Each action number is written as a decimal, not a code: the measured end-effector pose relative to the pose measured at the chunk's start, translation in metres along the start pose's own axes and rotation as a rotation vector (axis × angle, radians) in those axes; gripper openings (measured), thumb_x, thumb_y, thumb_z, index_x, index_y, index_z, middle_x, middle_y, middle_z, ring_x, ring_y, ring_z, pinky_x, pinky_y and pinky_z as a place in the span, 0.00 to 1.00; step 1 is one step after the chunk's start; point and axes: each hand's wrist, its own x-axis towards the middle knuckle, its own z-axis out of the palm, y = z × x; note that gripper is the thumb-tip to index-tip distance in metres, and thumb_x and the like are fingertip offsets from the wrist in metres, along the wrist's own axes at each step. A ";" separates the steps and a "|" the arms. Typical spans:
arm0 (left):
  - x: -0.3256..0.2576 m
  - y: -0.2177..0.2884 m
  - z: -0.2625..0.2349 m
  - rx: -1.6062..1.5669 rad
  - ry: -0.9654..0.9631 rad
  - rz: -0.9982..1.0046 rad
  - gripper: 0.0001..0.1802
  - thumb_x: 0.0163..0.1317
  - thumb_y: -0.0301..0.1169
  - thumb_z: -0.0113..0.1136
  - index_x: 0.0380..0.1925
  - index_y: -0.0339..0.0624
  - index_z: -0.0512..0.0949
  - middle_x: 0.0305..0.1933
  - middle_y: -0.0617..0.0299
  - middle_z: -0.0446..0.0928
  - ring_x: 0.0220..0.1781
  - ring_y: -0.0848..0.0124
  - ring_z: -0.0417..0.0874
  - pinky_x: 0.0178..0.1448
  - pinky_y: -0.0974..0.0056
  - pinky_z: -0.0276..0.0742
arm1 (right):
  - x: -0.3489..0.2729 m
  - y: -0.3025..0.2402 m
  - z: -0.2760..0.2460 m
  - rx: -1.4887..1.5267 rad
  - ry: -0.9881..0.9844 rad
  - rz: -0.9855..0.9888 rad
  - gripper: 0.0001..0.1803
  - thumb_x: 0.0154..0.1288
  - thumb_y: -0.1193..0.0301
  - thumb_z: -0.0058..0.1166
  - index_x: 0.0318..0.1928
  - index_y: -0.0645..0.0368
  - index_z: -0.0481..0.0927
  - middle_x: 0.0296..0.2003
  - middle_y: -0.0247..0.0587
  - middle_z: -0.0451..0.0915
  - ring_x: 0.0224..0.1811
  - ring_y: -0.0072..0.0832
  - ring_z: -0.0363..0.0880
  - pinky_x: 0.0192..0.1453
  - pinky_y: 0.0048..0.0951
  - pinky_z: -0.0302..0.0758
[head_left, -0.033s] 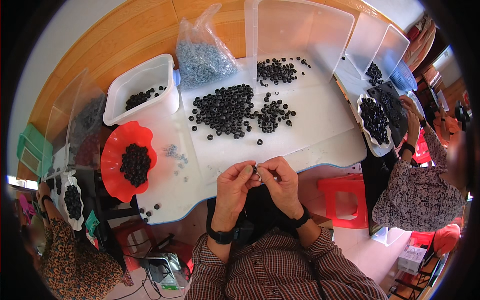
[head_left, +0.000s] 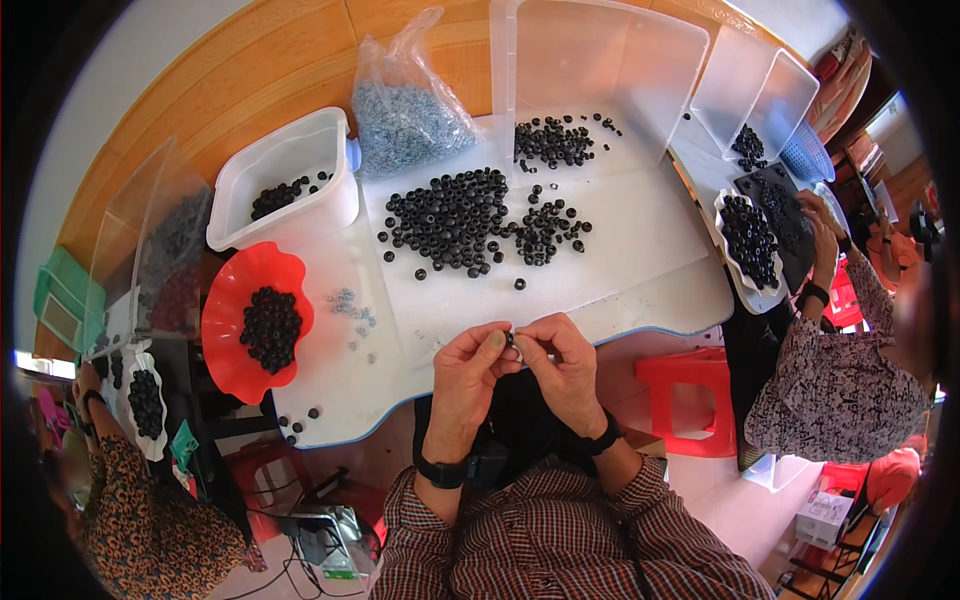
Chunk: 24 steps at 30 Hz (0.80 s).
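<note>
At the table's front edge, my left hand (head_left: 470,365) and my right hand (head_left: 558,362) meet with fingertips pinched together. Between them is a small black round part (head_left: 510,340), mostly hidden by the fingers. Beyond my hands, a large pile of black ring-shaped parts (head_left: 447,220) lies on a white sheet (head_left: 620,262). A smaller pile of black parts (head_left: 545,232) sits just right of it. Left of my hands are several tiny clear bluish pieces (head_left: 350,305). A red wavy-rimmed bowl (head_left: 222,325) holds more black round parts (head_left: 270,330).
A white tub (head_left: 225,215) with black parts and a clear bag of bluish-grey pieces (head_left: 405,125) stand at the back. A translucent bin (head_left: 600,60) lies tipped, black parts at its mouth. Co-workers sit left and right (head_left: 840,390). A red stool (head_left: 690,400) stands right of me.
</note>
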 end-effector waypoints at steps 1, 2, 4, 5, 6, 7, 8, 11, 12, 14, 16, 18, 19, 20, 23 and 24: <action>0.000 0.000 0.000 0.003 0.001 0.006 0.12 0.69 0.27 0.58 0.48 0.32 0.80 0.40 0.57 0.83 0.37 0.73 0.85 0.43 0.68 0.85 | 0.001 -0.002 0.000 -0.039 -0.009 -0.028 0.02 0.66 0.80 0.58 0.39 0.65 0.80 0.36 0.38 0.78 0.33 0.21 0.82 0.37 0.21 0.79; 0.000 0.000 -0.001 0.005 0.003 0.012 0.12 0.69 0.27 0.59 0.48 0.32 0.80 0.40 0.57 0.83 0.37 0.73 0.84 0.44 0.68 0.85 | 0.000 -0.002 0.001 -0.039 -0.010 -0.028 0.02 0.66 0.80 0.58 0.39 0.65 0.80 0.36 0.38 0.78 0.33 0.21 0.82 0.37 0.21 0.79; -0.001 -0.001 -0.001 0.018 0.015 0.017 0.11 0.69 0.27 0.59 0.48 0.32 0.80 0.41 0.57 0.83 0.38 0.73 0.84 0.44 0.68 0.85 | 0.000 -0.002 0.003 -0.041 -0.010 -0.033 0.02 0.65 0.80 0.58 0.38 0.65 0.80 0.35 0.38 0.78 0.33 0.21 0.82 0.37 0.20 0.79; 0.000 0.000 0.000 0.031 0.022 0.022 0.11 0.69 0.26 0.59 0.47 0.32 0.80 0.41 0.57 0.83 0.38 0.73 0.84 0.44 0.68 0.85 | 0.002 -0.002 0.003 -0.042 -0.011 -0.036 0.02 0.65 0.80 0.58 0.38 0.65 0.80 0.35 0.38 0.78 0.33 0.21 0.82 0.37 0.20 0.79; 0.002 0.000 0.001 0.030 0.020 0.025 0.11 0.69 0.26 0.59 0.47 0.32 0.80 0.41 0.57 0.83 0.38 0.73 0.84 0.44 0.68 0.85 | 0.003 -0.001 0.002 -0.054 -0.017 -0.048 0.03 0.65 0.80 0.59 0.38 0.65 0.80 0.35 0.38 0.78 0.33 0.21 0.82 0.37 0.20 0.79; 0.003 0.002 0.002 0.042 0.025 0.031 0.11 0.69 0.26 0.59 0.47 0.32 0.80 0.41 0.57 0.83 0.37 0.73 0.84 0.44 0.68 0.85 | 0.005 -0.001 0.002 -0.065 -0.022 -0.059 0.03 0.65 0.80 0.59 0.38 0.65 0.80 0.35 0.38 0.78 0.33 0.21 0.83 0.37 0.19 0.80; 0.002 0.002 0.002 0.054 0.032 0.035 0.11 0.68 0.26 0.59 0.47 0.32 0.80 0.41 0.57 0.83 0.37 0.73 0.84 0.44 0.68 0.85 | 0.006 -0.001 0.001 -0.065 -0.024 -0.059 0.03 0.65 0.80 0.59 0.38 0.65 0.80 0.35 0.38 0.78 0.33 0.21 0.83 0.37 0.19 0.80; 0.000 0.005 -0.003 0.086 -0.009 0.019 0.11 0.68 0.26 0.59 0.47 0.32 0.80 0.40 0.57 0.83 0.36 0.73 0.84 0.44 0.68 0.85 | 0.007 -0.002 -0.004 -0.056 -0.091 -0.022 0.03 0.65 0.80 0.60 0.38 0.66 0.80 0.35 0.38 0.78 0.34 0.20 0.83 0.38 0.20 0.80; 0.000 0.006 -0.005 0.084 -0.009 0.019 0.11 0.68 0.26 0.59 0.47 0.32 0.80 0.40 0.57 0.83 0.36 0.73 0.84 0.44 0.68 0.85 | 0.007 0.000 -0.006 0.033 -0.124 0.046 0.03 0.65 0.80 0.60 0.38 0.66 0.80 0.35 0.37 0.78 0.34 0.19 0.82 0.38 0.19 0.79; -0.001 0.007 -0.011 0.141 -0.036 -0.013 0.11 0.68 0.26 0.59 0.47 0.31 0.80 0.39 0.56 0.83 0.36 0.71 0.84 0.42 0.67 0.85 | 0.007 0.002 -0.009 0.124 -0.161 0.115 0.03 0.64 0.80 0.60 0.38 0.65 0.80 0.35 0.37 0.79 0.34 0.18 0.82 0.39 0.19 0.79; -0.002 0.008 -0.015 0.139 -0.053 -0.017 0.11 0.68 0.26 0.59 0.47 0.31 0.80 0.39 0.56 0.83 0.36 0.71 0.84 0.41 0.67 0.85 | 0.008 0.004 -0.012 0.140 -0.253 0.186 0.04 0.64 0.79 0.61 0.39 0.64 0.79 0.35 0.34 0.81 0.35 0.16 0.80 0.41 0.19 0.78; -0.002 0.007 -0.018 0.136 -0.070 -0.023 0.11 0.68 0.26 0.59 0.47 0.31 0.80 0.38 0.56 0.83 0.35 0.72 0.84 0.40 0.67 0.85 | 0.008 0.007 -0.016 0.197 -0.281 0.235 0.05 0.64 0.79 0.61 0.39 0.64 0.79 0.34 0.33 0.82 0.35 0.15 0.80 0.41 0.19 0.78; -0.002 0.005 -0.019 0.132 -0.090 -0.031 0.11 0.68 0.26 0.59 0.48 0.31 0.80 0.38 0.56 0.83 0.35 0.72 0.84 0.40 0.67 0.85 | 0.008 0.008 -0.017 0.254 -0.305 0.283 0.05 0.64 0.79 0.62 0.39 0.63 0.79 0.34 0.33 0.82 0.36 0.15 0.79 0.42 0.19 0.77; -0.002 0.005 -0.020 0.130 -0.110 -0.036 0.12 0.68 0.26 0.59 0.48 0.31 0.80 0.38 0.56 0.83 0.35 0.72 0.84 0.39 0.67 0.86 | 0.008 0.008 -0.017 0.255 -0.312 0.284 0.05 0.64 0.79 0.62 0.39 0.63 0.79 0.34 0.33 0.82 0.36 0.15 0.79 0.42 0.19 0.77; -0.004 0.005 -0.024 0.119 -0.111 -0.042 0.12 0.68 0.26 0.58 0.48 0.31 0.81 0.38 0.56 0.83 0.35 0.73 0.84 0.40 0.67 0.86 | 0.009 0.006 -0.017 0.263 -0.344 0.335 0.05 0.65 0.78 0.62 0.39 0.63 0.79 0.34 0.32 0.82 0.36 0.15 0.79 0.43 0.19 0.77; -0.005 0.006 -0.024 0.118 -0.107 -0.039 0.12 0.68 0.26 0.58 0.48 0.31 0.81 0.38 0.56 0.83 0.35 0.73 0.84 0.40 0.67 0.86 | 0.008 0.007 -0.016 0.233 -0.346 0.324 0.05 0.64 0.78 0.62 0.39 0.63 0.79 0.34 0.32 0.82 0.36 0.14 0.79 0.42 0.19 0.77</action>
